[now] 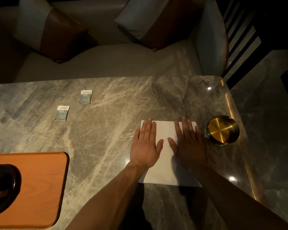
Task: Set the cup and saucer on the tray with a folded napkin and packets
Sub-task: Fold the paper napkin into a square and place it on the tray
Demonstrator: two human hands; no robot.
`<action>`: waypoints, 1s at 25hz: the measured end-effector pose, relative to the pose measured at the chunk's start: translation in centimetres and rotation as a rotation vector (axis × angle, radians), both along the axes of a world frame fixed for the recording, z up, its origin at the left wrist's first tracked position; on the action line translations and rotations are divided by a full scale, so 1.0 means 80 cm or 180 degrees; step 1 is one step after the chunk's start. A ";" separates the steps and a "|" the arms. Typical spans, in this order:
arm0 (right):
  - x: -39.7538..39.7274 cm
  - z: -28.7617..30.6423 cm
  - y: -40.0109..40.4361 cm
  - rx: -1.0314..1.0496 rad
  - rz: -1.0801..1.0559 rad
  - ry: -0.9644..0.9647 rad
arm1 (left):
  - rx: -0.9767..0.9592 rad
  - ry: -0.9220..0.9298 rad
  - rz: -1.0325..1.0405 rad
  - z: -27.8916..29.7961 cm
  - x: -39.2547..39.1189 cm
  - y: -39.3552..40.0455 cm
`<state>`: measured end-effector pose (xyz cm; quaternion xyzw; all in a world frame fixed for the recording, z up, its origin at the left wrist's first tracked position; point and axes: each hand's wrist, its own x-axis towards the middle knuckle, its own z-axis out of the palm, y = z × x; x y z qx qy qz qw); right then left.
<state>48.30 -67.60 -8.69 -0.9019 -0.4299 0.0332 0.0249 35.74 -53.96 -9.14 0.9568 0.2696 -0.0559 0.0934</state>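
A white napkin (pixel 166 170) lies flat on the marble table, right of centre. My left hand (pixel 145 145) rests palm down on its left part, fingers spread. Palm down on the napkin's right part lies my right hand (pixel 189 143). Neither hand grips anything. An orange tray (pixel 45 183) sits at the near left; a dark cup and saucer (pixel 2 188) stand on its left side, partly cut off by the frame edge. Two grey-and-white packets lie on the table at the far left: one (pixel 62 113) nearer, one (pixel 85 96) farther.
A round brass ashtray (pixel 223 129) stands just right of the napkin near the table's right edge. Beyond the table's far edge is a pale sofa (pixel 106 63) with two cushions. A dark slatted chair back (pixel 239 39) is at the upper right.
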 end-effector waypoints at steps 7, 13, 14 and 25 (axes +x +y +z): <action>-0.055 0.017 -0.025 0.0011 -0.0047 0.0323 | -0.0083 -0.0108 -0.0280 0.017 -0.026 -0.041; -0.084 -0.002 -0.064 -0.0011 -0.0116 0.0350 | -0.0081 -0.0009 -0.0189 0.003 -0.069 -0.075; -0.082 -0.005 -0.068 0.0021 -0.0172 0.0395 | -0.0074 0.0018 -0.0164 0.004 -0.076 -0.068; -0.053 0.023 -0.066 0.0382 -0.0227 0.0613 | -0.0193 -0.0560 0.0073 0.035 -0.079 -0.015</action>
